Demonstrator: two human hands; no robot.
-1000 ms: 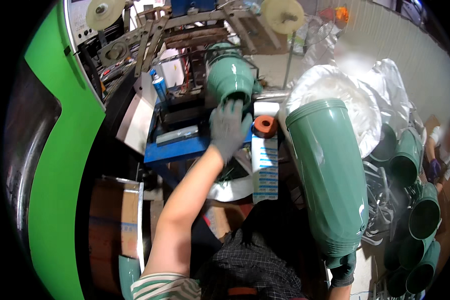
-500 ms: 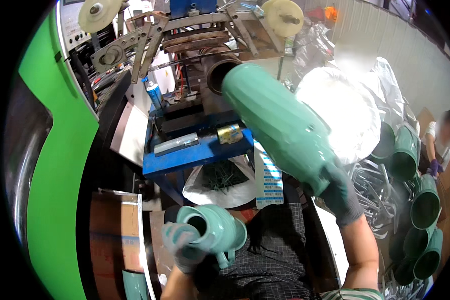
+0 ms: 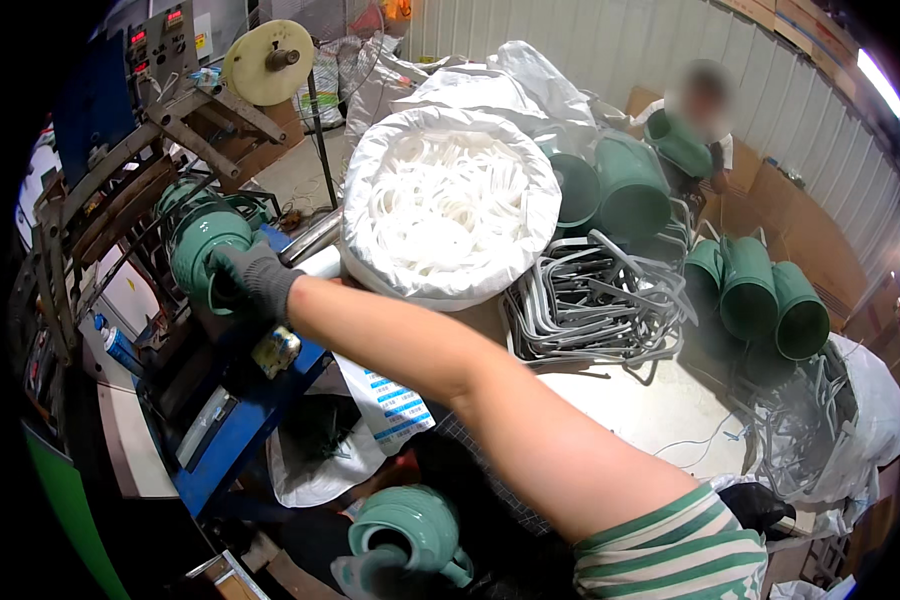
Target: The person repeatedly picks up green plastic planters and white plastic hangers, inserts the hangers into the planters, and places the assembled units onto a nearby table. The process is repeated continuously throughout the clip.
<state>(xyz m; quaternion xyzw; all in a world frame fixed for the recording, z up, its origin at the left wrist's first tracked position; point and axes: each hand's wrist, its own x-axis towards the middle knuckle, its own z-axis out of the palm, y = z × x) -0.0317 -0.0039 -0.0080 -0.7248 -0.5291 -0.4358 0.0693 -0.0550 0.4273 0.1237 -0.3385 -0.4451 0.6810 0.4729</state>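
My right hand (image 3: pixel 255 278), in a grey knitted glove, reaches across to the left. Its fingers are wrapped round the near end of a green thermos-jug shell (image 3: pixel 208 232), which sits among the metal arms of the machine. The shell's far end is hidden by the machine's parts. Low in the picture, close to my body, is another green thermos jug (image 3: pixel 410 520) with a dark round opening and a handle at its right side. A paler green piece (image 3: pixel 368 572) overlaps its front at the lower edge. My left hand does not show.
A white sack (image 3: pixel 370 265) of white plastic rings stands beyond my arm. Grey metal handles (image 3: pixel 600 300) are heaped beside it. Several green shells (image 3: pixel 750 290) lie at the right, where a person holds another. The machine's blue table (image 3: pixel 225 465) is at the left.
The view has turned right. My right hand has carried the long green shell over to the machine. My left hand, earlier beside the lower jug, has gone out of view.
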